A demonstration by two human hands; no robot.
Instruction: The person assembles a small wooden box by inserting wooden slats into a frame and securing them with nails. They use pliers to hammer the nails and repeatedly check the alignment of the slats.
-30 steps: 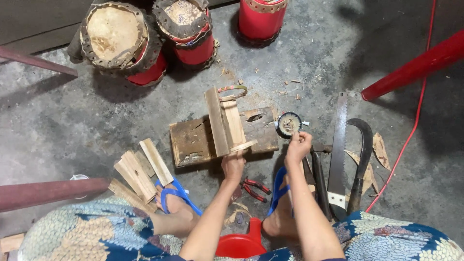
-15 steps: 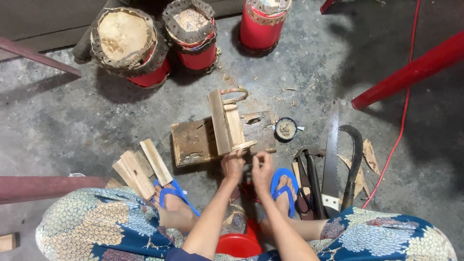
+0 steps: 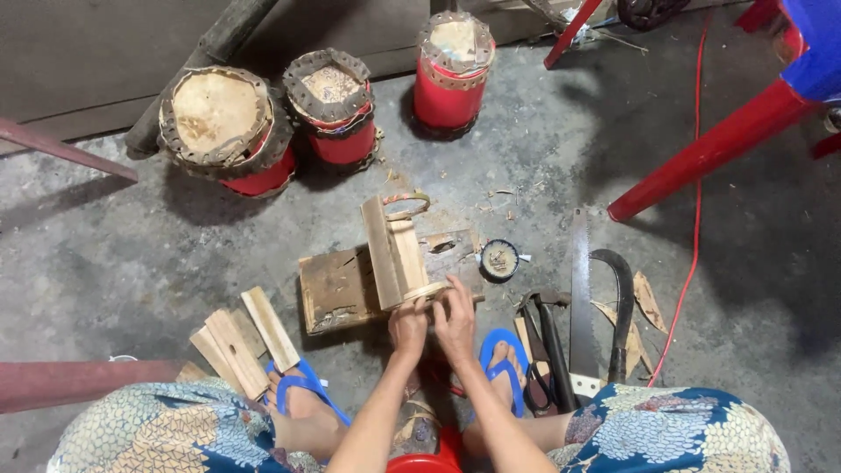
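Two hands meet at the near end of the pale wooden slats [image 3: 396, 254] standing on the worn wooden block [image 3: 333, 287]: left hand [image 3: 408, 326] and right hand [image 3: 455, 317] both pinch it. Best kept steady, fingers low, slats square on the block.

Counted around the wooden block [image 3: 337, 289]: three red drums [image 3: 337, 109] stand beyond it. Two hands [image 3: 434, 320] meet at its near edge on a bundle of about three upright slats [image 3: 394, 254]. Roughly four loose slats [image 3: 245, 337] lie to its near left. Two blue sandals [image 3: 504, 363] sit on the near side. One small round tin [image 3: 499, 259] lies just right of it, and farther right one hammer [image 3: 552, 328], one saw [image 3: 580, 298] and one curved blade [image 3: 620, 302].
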